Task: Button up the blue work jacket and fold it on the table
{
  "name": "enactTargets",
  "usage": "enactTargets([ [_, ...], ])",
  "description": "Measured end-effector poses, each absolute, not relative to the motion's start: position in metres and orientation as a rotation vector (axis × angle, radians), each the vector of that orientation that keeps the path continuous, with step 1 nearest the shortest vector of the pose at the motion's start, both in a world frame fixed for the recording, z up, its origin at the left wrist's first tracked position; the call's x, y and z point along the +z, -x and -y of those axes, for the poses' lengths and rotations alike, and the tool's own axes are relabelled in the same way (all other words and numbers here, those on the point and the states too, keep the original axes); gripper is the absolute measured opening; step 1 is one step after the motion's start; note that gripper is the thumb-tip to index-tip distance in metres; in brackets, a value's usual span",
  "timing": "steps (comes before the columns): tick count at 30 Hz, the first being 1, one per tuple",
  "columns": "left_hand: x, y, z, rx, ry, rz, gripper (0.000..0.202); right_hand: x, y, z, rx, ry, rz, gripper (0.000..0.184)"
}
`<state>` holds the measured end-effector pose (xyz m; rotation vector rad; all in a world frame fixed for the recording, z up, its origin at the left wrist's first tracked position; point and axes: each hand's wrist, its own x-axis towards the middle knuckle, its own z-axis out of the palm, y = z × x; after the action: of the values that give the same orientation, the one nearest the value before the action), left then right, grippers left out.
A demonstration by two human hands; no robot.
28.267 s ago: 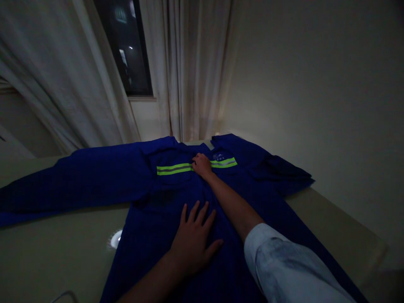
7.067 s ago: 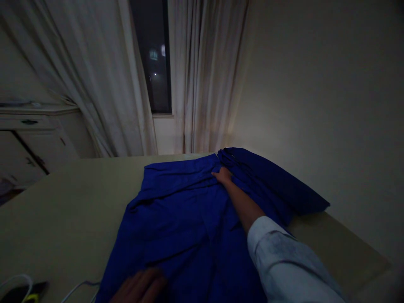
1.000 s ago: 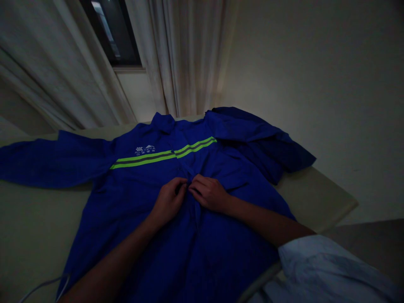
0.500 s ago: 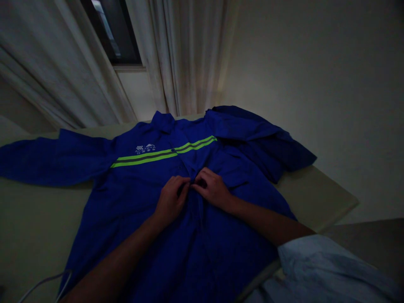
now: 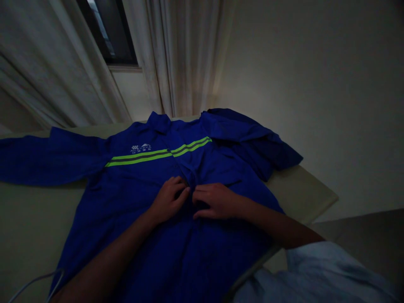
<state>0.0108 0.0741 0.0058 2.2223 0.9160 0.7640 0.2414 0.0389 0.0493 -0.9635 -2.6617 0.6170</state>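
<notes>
A blue work jacket [image 5: 132, 227] lies spread front side up, with a yellow-green and grey stripe across the chest and a white logo at the left. My left hand [image 5: 170, 198] rests at the front opening, its fingertips curled on the fabric edge and the thumb close by; the edge seems pinched there. Just to the right, my right hand [image 5: 216, 201] touches the other side of the opening, thumb and fingers apart. Any button between the hands is too dark to make out.
The jacket lies on a pale table [image 5: 311, 189] whose right corner juts past it. A white cable [image 5: 34, 280] loops at the lower left. Curtains [image 5: 183, 54], a dark window [image 5: 109, 31] and a plain wall [image 5: 303, 80] stand behind.
My right hand has come off its pinch at the opening, spread its thumb and dropped slightly toward me. The left hand stays at the placket, its fingers a little more curled.
</notes>
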Motion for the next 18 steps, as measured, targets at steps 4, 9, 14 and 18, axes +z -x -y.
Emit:
enactTargets([
  [4,0.004,-0.012,-0.071,0.675,-2.391,-0.949,0.038,0.032,-0.240,-0.018,0.643,0.906,2.627,0.030],
  [9,-0.001,-0.014,-0.066,0.693,-2.471,-1.001,0.032,0.016,-0.243,-0.015,0.609,0.814,2.547,0.027],
  [14,0.009,-0.015,-0.062,0.809,-2.480,-1.050,0.033,0.015,-0.243,-0.009,0.423,0.847,2.518,0.010],
  [18,0.020,-0.014,-0.060,0.638,-2.436,-1.045,0.046,0.011,-0.243,-0.006,0.528,0.844,2.387,0.007],
])
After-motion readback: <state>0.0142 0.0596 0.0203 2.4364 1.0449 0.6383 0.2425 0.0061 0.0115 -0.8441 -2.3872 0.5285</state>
